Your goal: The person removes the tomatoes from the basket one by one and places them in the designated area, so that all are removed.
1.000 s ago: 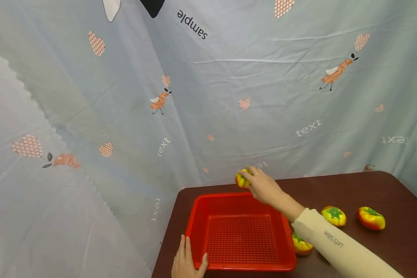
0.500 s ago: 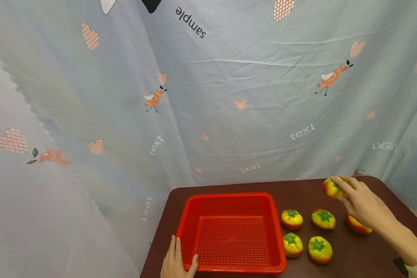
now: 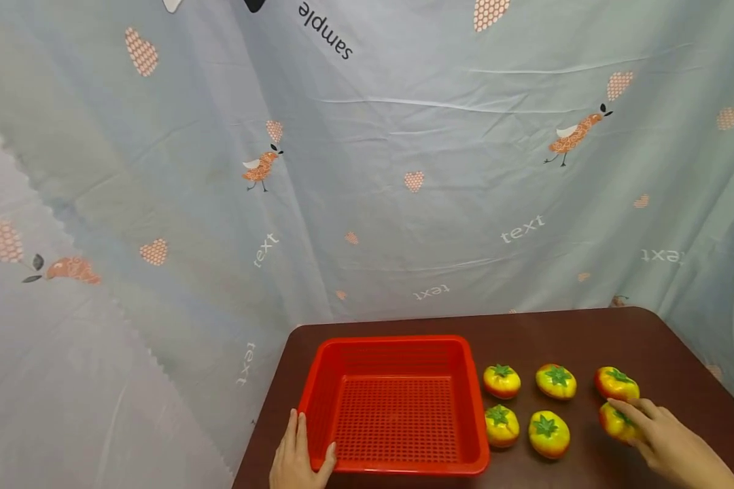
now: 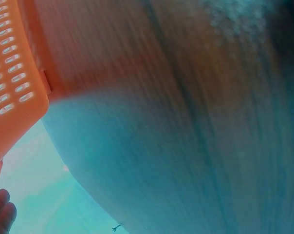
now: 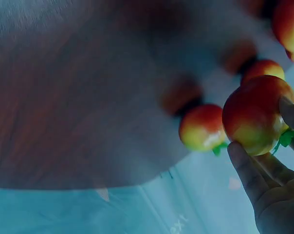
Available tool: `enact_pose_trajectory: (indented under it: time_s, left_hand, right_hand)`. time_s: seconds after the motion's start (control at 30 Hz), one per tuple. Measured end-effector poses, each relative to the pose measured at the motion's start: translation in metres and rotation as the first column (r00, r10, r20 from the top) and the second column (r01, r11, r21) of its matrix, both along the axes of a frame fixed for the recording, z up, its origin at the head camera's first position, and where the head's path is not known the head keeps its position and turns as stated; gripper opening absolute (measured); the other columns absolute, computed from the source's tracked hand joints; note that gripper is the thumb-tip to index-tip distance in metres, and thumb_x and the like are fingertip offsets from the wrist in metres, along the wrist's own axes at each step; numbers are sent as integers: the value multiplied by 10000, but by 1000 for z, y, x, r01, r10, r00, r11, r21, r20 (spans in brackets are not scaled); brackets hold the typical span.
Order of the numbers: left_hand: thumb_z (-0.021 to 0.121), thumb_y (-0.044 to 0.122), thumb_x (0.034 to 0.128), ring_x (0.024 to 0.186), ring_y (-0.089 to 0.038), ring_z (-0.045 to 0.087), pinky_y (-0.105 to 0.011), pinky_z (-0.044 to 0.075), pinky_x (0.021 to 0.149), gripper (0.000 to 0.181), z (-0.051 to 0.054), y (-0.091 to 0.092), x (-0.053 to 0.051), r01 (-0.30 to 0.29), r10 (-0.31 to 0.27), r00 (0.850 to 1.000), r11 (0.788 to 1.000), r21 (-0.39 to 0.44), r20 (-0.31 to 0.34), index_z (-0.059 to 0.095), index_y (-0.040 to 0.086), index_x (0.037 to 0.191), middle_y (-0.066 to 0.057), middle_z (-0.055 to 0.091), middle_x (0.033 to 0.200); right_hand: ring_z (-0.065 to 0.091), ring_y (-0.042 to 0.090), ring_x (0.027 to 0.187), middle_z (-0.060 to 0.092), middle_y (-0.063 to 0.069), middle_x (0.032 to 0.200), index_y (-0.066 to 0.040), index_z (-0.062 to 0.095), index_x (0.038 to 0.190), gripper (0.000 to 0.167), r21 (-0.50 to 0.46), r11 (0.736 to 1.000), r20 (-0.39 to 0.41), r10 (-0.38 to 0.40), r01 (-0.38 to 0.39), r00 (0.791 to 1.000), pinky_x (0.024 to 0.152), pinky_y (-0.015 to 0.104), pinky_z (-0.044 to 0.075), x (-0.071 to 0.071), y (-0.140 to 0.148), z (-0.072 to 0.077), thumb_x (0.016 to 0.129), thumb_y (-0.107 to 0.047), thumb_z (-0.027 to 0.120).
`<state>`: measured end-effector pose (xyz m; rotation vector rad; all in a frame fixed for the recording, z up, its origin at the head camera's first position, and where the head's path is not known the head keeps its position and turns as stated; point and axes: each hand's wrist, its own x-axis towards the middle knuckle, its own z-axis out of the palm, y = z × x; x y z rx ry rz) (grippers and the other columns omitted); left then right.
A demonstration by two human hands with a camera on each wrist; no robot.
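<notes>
A red plastic basket (image 3: pixel 397 472) with a perforated floor stands on the table. My left hand (image 3: pixel 298 458) rests at its left front corner, fingers fairly straight along the outside wall; in the left wrist view its fingertips (image 4: pixel 3 212) show beside the basket wall (image 4: pixel 27 114). My right hand (image 3: pixel 669 438) pinches an artificial persimmon (image 3: pixel 614 422), yellow-red with a green calyx, low over the table's right side. The right wrist view has this persimmon (image 5: pixel 254 119) between thumb and fingers. Just behind it lies another persimmon (image 3: pixel 616 384).
Several more persimmons lie in two rows right of the basket, among them a front one (image 3: pixel 548 435), a back one (image 3: pixel 555 382) and one close to the basket wall (image 3: pixel 501 426). A dark brown table (image 3: pixel 526 333) meets a printed grey-blue curtain (image 3: pixel 367 170) behind.
My right hand has carried the persimmon from above the basket's back edge to the right, then down and toward me, in front of the right-hand persimmon. My left hand stays at the basket.
</notes>
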<state>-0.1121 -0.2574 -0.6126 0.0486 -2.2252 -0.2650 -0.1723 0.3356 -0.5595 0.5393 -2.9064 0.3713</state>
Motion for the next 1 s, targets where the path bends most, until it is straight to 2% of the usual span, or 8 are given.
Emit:
enact_pose_trajectory:
  time_s: [0.07, 0.17, 0.27, 0.4, 0.53, 0.63, 1.0]
  left_hand:
    - [774, 394, 652, 954, -426, 644, -540, 534, 647, 798, 0, 0, 1, -6, 6, 1000, 1000, 8, 3, 597, -43, 1297, -237, 567, 1354]
    - [796, 376, 639, 952, -421, 647, -539, 534, 644, 804, 0, 1, 2, -11, 11, 1000, 1000, 13, 13, 598, -42, 1297, -239, 565, 1354]
    - [793, 386, 650, 954, -417, 648, -539, 534, 646, 806, 0, 2, 2, -15, 15, 1000, 1000, 14, 23, 592, -38, 1306, -239, 558, 1361]
    - [758, 416, 679, 949, -424, 648, -536, 536, 652, 796, 1, 1, 2, -5, 5, 1000, 1000, 6, 6, 587, -37, 1312, -240, 562, 1358]
    - [726, 449, 709, 929, -423, 651, -529, 535, 647, 781, 2, 0, 1, 10, -10, 1000, 1000, -11, -25, 593, -43, 1300, -244, 572, 1345]
    - [720, 456, 720, 935, -424, 651, -532, 535, 650, 780, 2, -1, 1, 14, -15, 1000, 1000, -15, -26, 590, -47, 1302, -247, 567, 1348]
    - [770, 400, 663, 950, -435, 644, -547, 530, 647, 798, 2, -1, 0, 9, -9, 1000, 1000, -11, -5, 589, -50, 1298, -251, 563, 1350]
  right_hand:
    - [553, 182, 808, 603, 80, 1040, -37, 621, 1239, 491, 12, 1000, 73, 12, -13, 997, 630, 355, 494, -2, -2, -5, 774, -53, 778]
    - [564, 179, 826, 605, 79, 1073, -42, 617, 1245, 522, 20, 999, 123, 34, -37, 992, 662, 381, 518, -5, -3, -13, 758, -93, 800]
    - [576, 194, 843, 602, 81, 1081, -42, 616, 1246, 536, 17, 999, 132, 40, -43, 990, 679, 403, 526, -7, -3, -18, 749, -98, 808]
    - [586, 228, 851, 599, 104, 1077, -27, 611, 1237, 535, 11, 999, 138, 31, -33, 990, 681, 432, 529, -11, -2, -23, 740, -63, 806]
    - [588, 221, 842, 597, 97, 1060, -17, 613, 1236, 540, 1, 999, 119, 36, -37, 992, 667, 415, 525, -12, -3, -27, 733, -38, 806]
    - [591, 219, 842, 598, 87, 1056, -21, 615, 1240, 537, -6, 999, 113, 37, -37, 993, 661, 400, 521, -12, -3, -30, 737, -31, 802]
    - [616, 300, 869, 608, 169, 1115, -28, 596, 1253, 522, 25, 1000, 222, -8, 3, 975, 686, 486, 536, -16, -7, -32, 766, -45, 783]
